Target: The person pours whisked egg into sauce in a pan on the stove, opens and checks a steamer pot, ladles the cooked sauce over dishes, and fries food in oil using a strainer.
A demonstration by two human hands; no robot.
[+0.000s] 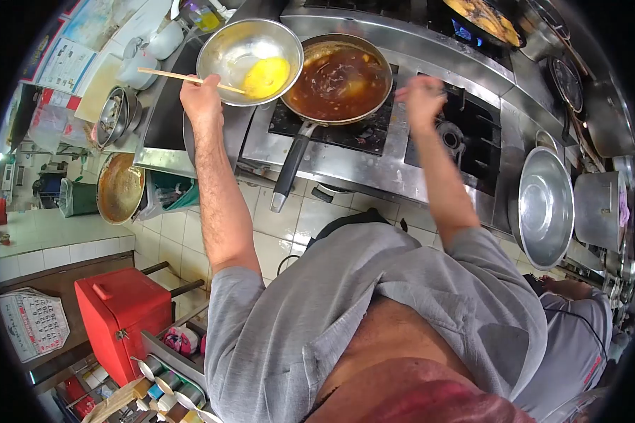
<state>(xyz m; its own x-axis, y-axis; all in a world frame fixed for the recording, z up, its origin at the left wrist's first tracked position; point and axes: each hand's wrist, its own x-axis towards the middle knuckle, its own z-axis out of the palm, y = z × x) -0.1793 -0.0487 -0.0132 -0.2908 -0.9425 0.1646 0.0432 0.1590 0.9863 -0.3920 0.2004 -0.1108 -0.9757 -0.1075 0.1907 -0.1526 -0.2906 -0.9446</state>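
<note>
My left hand (203,106) is closed on the near rim of a steel mixing bowl (222,53), with chopsticks (169,73) pinned under the fingers. The chopsticks' tips rest by the yellow beaten egg (267,76) in the bowl, which is held tilted beside the frying pan. That frying pan (296,166) sits on the stove, filled with bubbling brown sauce (335,81); a paler patch shows in it. To the pan's right, over the stove, hovers my right hand (422,100). Its fingers look curled but are blurred, so whether they hold anything cannot be made out.
A bare burner (450,137) lies right of the pan. At the back, another pan (483,20) cooks over a blue flame. A large metal basin (545,208) stands at the right edge. Stacked bowls (116,116) and a stained pan (120,189) are on the left.
</note>
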